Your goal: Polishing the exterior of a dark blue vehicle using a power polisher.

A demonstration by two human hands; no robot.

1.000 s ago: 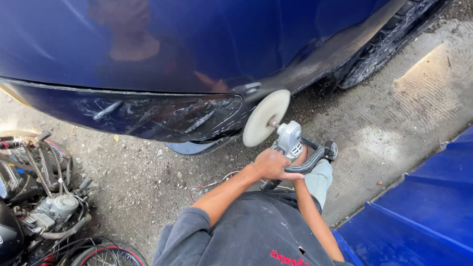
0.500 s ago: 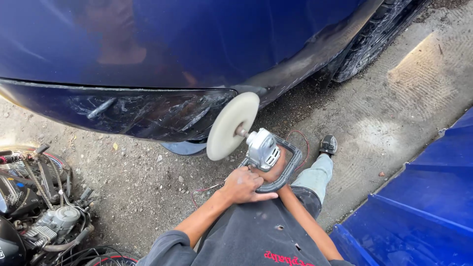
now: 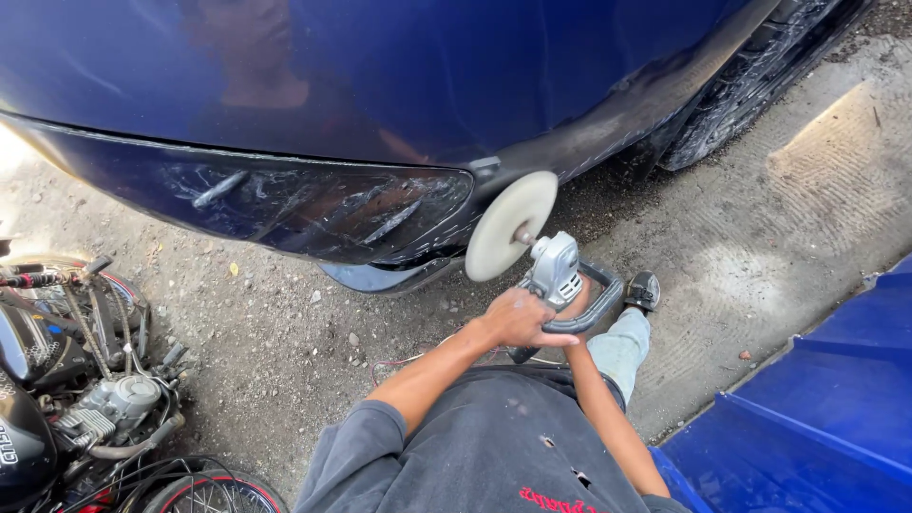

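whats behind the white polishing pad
The white polishing pad sits against the dark blue car body, beside the scuffed bumper. The strip of paint it covers is hidden. Gravelly ground lies below.

The car body (image 3: 399, 85) is glossy deep-blue painted metal, mirror-smooth enough to carry reflections, while its lower panel (image 3: 313, 204) looks scuffed and streaked. The polisher (image 3: 556, 271) has a dull grey cast-metal head, a matt dark handle loop (probably plastic) and a soft, fuzzy off-white pad (image 3: 510, 225). The ground (image 3: 285, 323) is rough, gritty concrete, and the sweatshirt (image 3: 494, 446) is faded matt cloth.
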